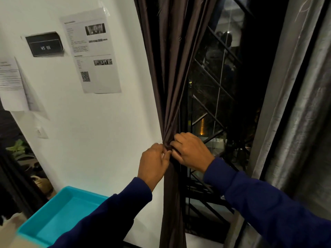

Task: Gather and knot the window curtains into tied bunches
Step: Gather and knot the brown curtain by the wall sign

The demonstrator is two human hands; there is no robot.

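— Your two dark blue sleeves point(268, 203) fill the bottom of the view, nearest you. How does the rest look, biggest first?

— You face a barred window point(220, 108) with night behind it. One brown curtain point(168, 68) hangs at its left edge, drawn into a narrow bunch against the white wall point(107, 140); one grey curtain point(295, 104) hangs loose at the right, not yet gathered. One turquoise tray point(59, 212) sits low on the left. Three printed sheets and one black sign reading WS 05 point(44, 44) are on the wall.

— And your hands?

— Both are at the knot point(167, 146) in the brown curtain. Your left hand point(154, 164) has its fingers curled, pinching the fabric on the knot's left side. Your right hand point(191, 152) is curled over the right side, fingertips dug into the folds. Neither is slack.

— What could spoil it from here?

— I'd say the knot looks small and only half snugged. If you let go before pulling it tight, the smooth cloth could slide and the bunch fall open. Tug too hard downward and you may strain the curtain's top fixings, which you can't see. One knot made, by my count; the grey curtain remains.
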